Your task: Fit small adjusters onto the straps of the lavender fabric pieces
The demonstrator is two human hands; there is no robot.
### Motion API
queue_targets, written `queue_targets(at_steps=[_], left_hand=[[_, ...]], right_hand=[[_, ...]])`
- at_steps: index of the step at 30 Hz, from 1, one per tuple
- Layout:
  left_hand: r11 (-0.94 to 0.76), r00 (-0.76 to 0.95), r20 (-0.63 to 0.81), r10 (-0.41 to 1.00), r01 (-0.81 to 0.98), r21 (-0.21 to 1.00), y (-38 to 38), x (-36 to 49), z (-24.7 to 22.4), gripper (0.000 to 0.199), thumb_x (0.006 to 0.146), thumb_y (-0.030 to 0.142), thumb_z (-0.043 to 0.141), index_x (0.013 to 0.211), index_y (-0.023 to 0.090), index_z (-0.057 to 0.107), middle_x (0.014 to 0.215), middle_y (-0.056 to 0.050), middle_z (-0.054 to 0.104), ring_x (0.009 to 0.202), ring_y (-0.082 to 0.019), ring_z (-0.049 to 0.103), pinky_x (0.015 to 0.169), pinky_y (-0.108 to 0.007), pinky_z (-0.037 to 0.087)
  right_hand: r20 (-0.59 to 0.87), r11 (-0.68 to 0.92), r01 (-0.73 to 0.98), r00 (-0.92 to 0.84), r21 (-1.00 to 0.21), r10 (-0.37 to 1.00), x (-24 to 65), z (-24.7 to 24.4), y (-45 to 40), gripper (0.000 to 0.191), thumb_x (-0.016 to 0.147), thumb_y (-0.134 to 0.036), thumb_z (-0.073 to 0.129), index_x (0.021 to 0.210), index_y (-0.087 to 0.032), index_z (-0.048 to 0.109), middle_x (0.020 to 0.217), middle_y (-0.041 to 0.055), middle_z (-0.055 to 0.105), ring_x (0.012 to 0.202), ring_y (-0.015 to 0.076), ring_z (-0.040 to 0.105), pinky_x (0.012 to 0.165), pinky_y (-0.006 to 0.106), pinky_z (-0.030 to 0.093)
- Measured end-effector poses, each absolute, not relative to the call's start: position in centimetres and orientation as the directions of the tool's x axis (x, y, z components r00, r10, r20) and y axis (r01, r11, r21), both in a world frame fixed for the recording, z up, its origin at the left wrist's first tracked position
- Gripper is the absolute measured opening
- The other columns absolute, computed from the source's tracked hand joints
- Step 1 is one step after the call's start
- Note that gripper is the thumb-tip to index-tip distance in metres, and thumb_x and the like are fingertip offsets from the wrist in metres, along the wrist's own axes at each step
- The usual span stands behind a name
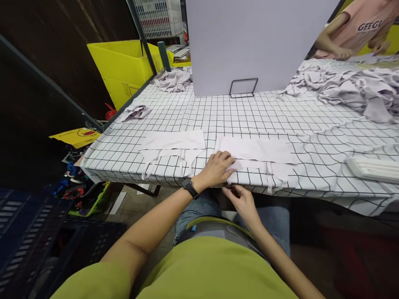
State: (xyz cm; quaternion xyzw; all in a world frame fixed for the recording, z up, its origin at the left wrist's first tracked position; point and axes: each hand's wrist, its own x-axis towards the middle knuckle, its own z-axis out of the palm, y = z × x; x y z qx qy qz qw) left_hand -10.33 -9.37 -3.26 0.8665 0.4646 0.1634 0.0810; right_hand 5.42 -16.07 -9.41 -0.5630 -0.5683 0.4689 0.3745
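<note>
A pale camisole-like garment piece [262,150] with thin straps lies flat near the front edge of the table. My left hand [217,168] rests on its left end, fingers stretched over the cloth and thumb apart. Just below, at the table edge, my right hand [242,200] has thumb and forefinger pinched together on what looks like the garment's left strap, mostly hidden by the fingers. The right strap [269,178] hangs loose toward the edge. Left of my left hand lies a similar pale garment piece [174,141], flat, its two straps pointing toward me.
A checked cloth [205,114] covers the table. Behind stands a grey board [249,45] with a wire stand [243,88]. Crumpled pale garments [352,89] are heaped at right. A white device [374,168] sits front right. At left is a yellow bin [121,70]; a co-worker [364,31] works far right.
</note>
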Motion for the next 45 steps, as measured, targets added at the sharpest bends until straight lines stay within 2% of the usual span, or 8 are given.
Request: queue_targets(at_steps=[7, 11, 19, 21, 24, 30, 36, 45], left_hand=[[-0.58, 0.535, 0.226, 0.814, 0.749, 0.319, -9.3, -10.8, -3.6, 0.043, 0.097, 0.051, 0.059, 0.124, 0.017, 0.057, 0.13, -0.01, 0.058, 0.117, -0.027, 0.051, 0.1, -0.043, 0.045], [-0.582, 0.53, 0.241, 0.813, 0.756, 0.3, -9.3, -10.7, -3.9, 0.041, 0.099, 0.051, 0.056, 0.124, 0.018, 0.057, 0.13, -0.01, 0.058, 0.116, -0.027, 0.051, 0.1, -0.043, 0.046], [-0.587, 0.536, 0.24, 0.809, 0.752, 0.299, -9.1, -10.7, -3.9, 0.043, 0.097, 0.05, 0.059, 0.122, 0.015, 0.057, 0.128, -0.011, 0.058, 0.115, -0.027, 0.051, 0.1, -0.042, 0.046], [-0.586, 0.534, 0.242, 0.81, 0.753, 0.3, -9.1, -10.6, -3.8, 0.042, 0.097, 0.049, 0.059, 0.122, 0.015, 0.057, 0.128, -0.011, 0.058, 0.114, -0.027, 0.052, 0.1, -0.042, 0.046], [-0.586, 0.533, 0.246, 0.81, 0.752, 0.302, -9.1, -10.7, -3.8, 0.041, 0.097, 0.049, 0.059, 0.122, 0.017, 0.058, 0.128, -0.011, 0.058, 0.113, -0.027, 0.052, 0.098, -0.043, 0.047], [-0.583, 0.526, 0.252, 0.812, 0.743, 0.33, -9.1, -10.7, -3.8, 0.036, 0.096, 0.045, 0.06, 0.121, 0.018, 0.058, 0.127, -0.013, 0.059, 0.114, -0.028, 0.054, 0.099, -0.048, 0.049], [-0.699, 0.386, 0.584, 0.714, 0.426, 0.574, -13.7, -10.0, -0.3, 0.015, 0.097, 0.016, 0.048, 0.106, 0.019, 0.059, 0.108, -0.009, 0.066, 0.109, -0.022, 0.06, 0.097, -0.041, 0.051], [-0.663, 0.404, 0.534, 0.743, 0.333, 0.67, -16.2, -9.0, 0.8, 0.008, 0.094, 0.015, 0.059, 0.1, 0.018, 0.065, 0.094, -0.006, 0.07, 0.094, -0.019, 0.06, 0.087, -0.037, 0.05]], right_hand=[[-0.055, 0.002, 0.348, -0.154, -0.937, 0.987, 7.0, -6.8, -18.4, 0.044, 0.081, -0.062, 0.069, 0.073, -0.02, 0.08, 0.089, 0.0092, 0.073, 0.086, 0.0268, 0.066, 0.079, 0.034, 0.049], [-0.164, -0.074, 0.371, -0.219, -0.926, 0.962, 8.9, -4.5, -21.0, 0.044, 0.084, -0.062, 0.066, 0.076, -0.021, 0.082, 0.076, 0.0066, 0.074, 0.072, 0.025, 0.066, 0.069, 0.033, 0.05], [-0.309, -0.194, 0.392, -0.256, -0.899, 0.916, 11.6, -1.7, -23.8, 0.049, 0.083, -0.065, 0.067, 0.069, -0.02, 0.078, 0.079, 0.009, 0.076, 0.076, 0.0269, 0.066, 0.07, 0.034, 0.05], [-0.329, -0.229, 0.38, -0.224, -0.896, 0.917, 12.0, -1.1, -24.2, 0.047, 0.082, -0.065, 0.068, 0.084, -0.02, 0.081, 0.077, 0.0082, 0.075, 0.071, 0.0242, 0.064, 0.066, 0.033, 0.049], [-0.377, -0.307, 0.308, -0.2, -0.9, 0.904, 12.4, 0.2, -24.8, 0.052, 0.079, -0.062, 0.075, 0.11, -0.021, 0.079, 0.065, 0.0048, 0.072, 0.064, 0.0209, 0.061, 0.064, 0.031, 0.048], [-0.477, -0.496, -0.094, -0.171, -0.863, 0.862, 12.1, 2.6, -24.3, 0.043, 0.068, -0.055, 0.087, 0.094, -0.021, 0.084, 0.08, 0.0089, 0.076, 0.058, 0.0141, 0.054, 0.059, 0.028, 0.049], [-0.394, -0.409, -0.231, -0.11, -0.883, 0.913, 10.8, 2.2, -21.4, 0.042, 0.065, -0.042, 0.092, 0.102, -0.023, 0.085, 0.094, 0.0122, 0.079, 0.058, 0.01, 0.038, 0.055, 0.025, 0.042], [-0.35, -0.354, -0.03, -0.096, -0.935, 0.932, 9.4, 0.8, -18.8, 0.04, 0.076, -0.056, 0.081, 0.083, -0.016, 0.083, 0.051, -0.0028, 0.048, 0.052, 0.0109, 0.038, 0.052, 0.026, 0.035]])
